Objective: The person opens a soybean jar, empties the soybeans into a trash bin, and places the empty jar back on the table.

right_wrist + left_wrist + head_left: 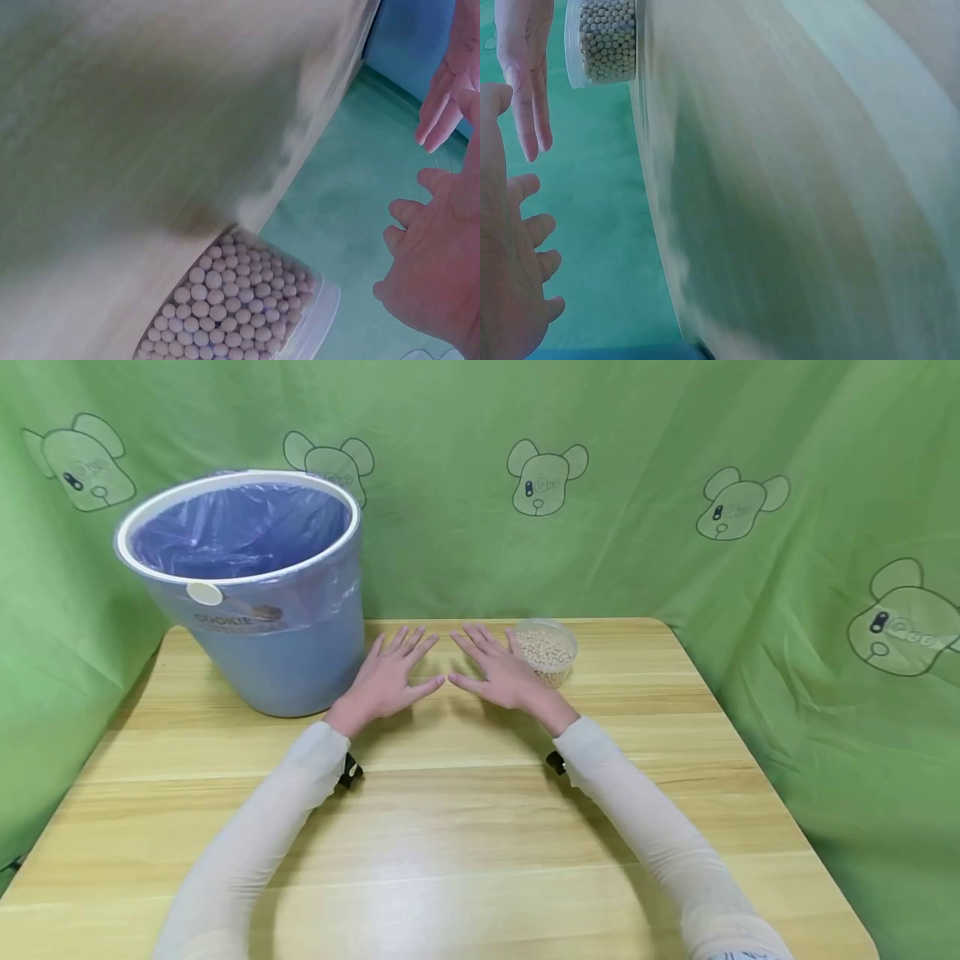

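Both hands hover over the far middle of the table, palms down with fingers spread. The thumb tips of the left hand and right hand nearly meet. Neither hand holds anything. Just to the right of the right hand stands a clear round tub filled with small pale beige balls; the right hand partly covers it in the head view. A blue trash bin with a white rim stands beside the left hand, a purple plastic bag lining it.
The wooden table reaches back to a green curtain printed with bear heads, which also hangs along both sides. Dark wrist cameras sit under both sleeves. The tall bin takes up the table's back left corner.
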The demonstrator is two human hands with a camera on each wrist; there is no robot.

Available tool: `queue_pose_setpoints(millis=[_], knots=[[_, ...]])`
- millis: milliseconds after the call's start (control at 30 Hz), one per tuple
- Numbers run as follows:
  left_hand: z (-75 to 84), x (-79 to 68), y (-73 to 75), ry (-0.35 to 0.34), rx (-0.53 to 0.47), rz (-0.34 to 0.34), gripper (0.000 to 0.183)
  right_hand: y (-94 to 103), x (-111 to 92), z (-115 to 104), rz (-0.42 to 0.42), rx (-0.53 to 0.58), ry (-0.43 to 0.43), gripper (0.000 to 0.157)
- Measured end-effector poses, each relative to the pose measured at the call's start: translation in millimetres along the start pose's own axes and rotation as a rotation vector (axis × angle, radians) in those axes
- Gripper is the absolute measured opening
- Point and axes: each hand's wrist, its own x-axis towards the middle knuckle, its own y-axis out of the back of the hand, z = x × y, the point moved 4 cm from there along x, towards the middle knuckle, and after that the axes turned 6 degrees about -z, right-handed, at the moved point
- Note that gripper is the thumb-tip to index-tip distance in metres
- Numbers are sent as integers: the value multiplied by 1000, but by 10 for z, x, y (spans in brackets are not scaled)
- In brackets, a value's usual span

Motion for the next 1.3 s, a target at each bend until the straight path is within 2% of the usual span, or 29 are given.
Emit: queue_pose_setpoints(millis=[400, 700, 833, 967, 1167, 1300], knots=[[145, 145, 7, -28, -11, 11, 82, 228, -95, 209, 60, 85, -14, 81], [354, 351, -59, -52, -146, 12, 86, 503, -309, 641, 144, 304, -50, 82], [460, 454, -108, -59, -259, 10, 90, 574, -417, 906, 153, 458, -94, 80], [578, 577, -185, -64, -421, -2, 95, 595, -540, 1154, 149, 662, -140, 82], [750, 770, -314, -54, -761, -17, 102, 541, -623, 1454, 141, 913, -129, 88], [833, 891, -408, -42, -898, -4, 108, 459, -660, 1601, 132, 1035, -121, 91]])
